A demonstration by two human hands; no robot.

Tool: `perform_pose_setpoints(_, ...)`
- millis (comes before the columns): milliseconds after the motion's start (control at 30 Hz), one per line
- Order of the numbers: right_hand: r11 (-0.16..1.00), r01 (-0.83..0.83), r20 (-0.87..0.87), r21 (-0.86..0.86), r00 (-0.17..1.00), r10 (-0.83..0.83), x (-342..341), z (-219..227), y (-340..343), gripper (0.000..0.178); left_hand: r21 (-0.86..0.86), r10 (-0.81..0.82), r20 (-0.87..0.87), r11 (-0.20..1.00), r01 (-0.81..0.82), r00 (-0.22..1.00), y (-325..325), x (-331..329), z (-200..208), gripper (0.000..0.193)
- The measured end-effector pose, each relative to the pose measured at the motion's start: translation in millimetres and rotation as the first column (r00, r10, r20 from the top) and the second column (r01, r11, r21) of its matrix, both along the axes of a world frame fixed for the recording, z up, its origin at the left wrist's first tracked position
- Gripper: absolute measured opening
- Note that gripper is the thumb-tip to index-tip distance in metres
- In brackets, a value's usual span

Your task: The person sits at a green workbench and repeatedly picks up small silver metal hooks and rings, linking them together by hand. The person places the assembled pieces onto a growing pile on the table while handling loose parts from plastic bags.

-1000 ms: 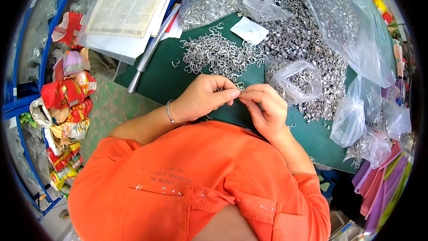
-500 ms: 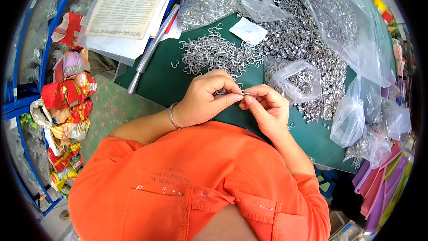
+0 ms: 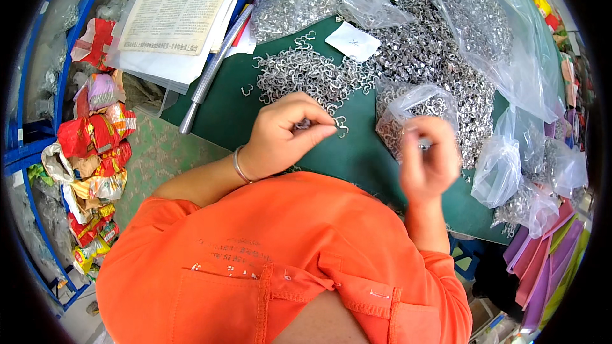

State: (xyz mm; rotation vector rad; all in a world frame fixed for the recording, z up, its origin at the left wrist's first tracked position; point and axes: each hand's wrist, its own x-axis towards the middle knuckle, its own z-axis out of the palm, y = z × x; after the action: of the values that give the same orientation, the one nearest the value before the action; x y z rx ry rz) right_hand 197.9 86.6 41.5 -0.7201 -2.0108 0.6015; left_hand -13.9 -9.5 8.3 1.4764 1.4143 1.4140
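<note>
My left hand (image 3: 287, 132) is curled, thumb and forefinger drawn together, at the near edge of a heap of curved metal hooks (image 3: 306, 73). Small dark shiny metal pieces (image 3: 304, 125) show inside its curl; their exact shape is hidden. Over the near side of an open clear plastic bag (image 3: 417, 103) holding similar metal pieces is my right hand (image 3: 432, 159). Its fingers are bent and somewhat blurred. A bright glint shows between them, but I cannot make out what it is. A loose hook (image 3: 342, 129) lies just beyond my left fingertips.
A larger heap of small metal parts (image 3: 468, 92) spreads over the green table (image 3: 210, 118) at the right. Clear bags (image 3: 497, 172) stand around it. A white paper slip (image 3: 352, 41), a metal rod (image 3: 213, 73) and a newspaper on papers (image 3: 182, 16) lie farther back.
The fingertips of both hands met over a small metal piece before. Now my right hand has moved right to the open bag, while my left has shifted slightly left.
</note>
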Motion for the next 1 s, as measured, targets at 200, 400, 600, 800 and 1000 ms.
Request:
perform_pose_setpoints(200,0.946,0.152,0.27,0.285,0.935,-0.232,10,8,16,0.022,-0.125,0.089,0.046,0.989,-0.082,0.995,-5,-9,-6,0.009)
perform_pose_setpoints(400,0.984,-0.147,0.386,-0.099,0.906,0.174,-35,-41,-12,0.017,-0.123,0.049,0.092,0.992,-0.038,0.995,-3,-3,-2,0.008)
perform_pose_setpoints(600,0.952,-0.219,0.327,-0.214,0.902,0.281,-33,-49,-6,0.019,-0.19,0.012,0.038,0.982,-0.005,0.999,-7,-6,-4,0.009)
perform_pose_setpoints(800,0.922,-0.314,0.18,-0.229,0.917,0.357,-34,-31,-13,0.031,-0.257,-0.059,0.012,0.965,0.06,0.998,-1,3,-6,0.011)
perform_pose_setpoints(1000,0.925,-0.244,0.02,-0.292,0.965,0.261,-31,-35,-16,0.038,-0.129,-0.09,0.039,0.987,0.094,0.995,2,3,-10,0.008)
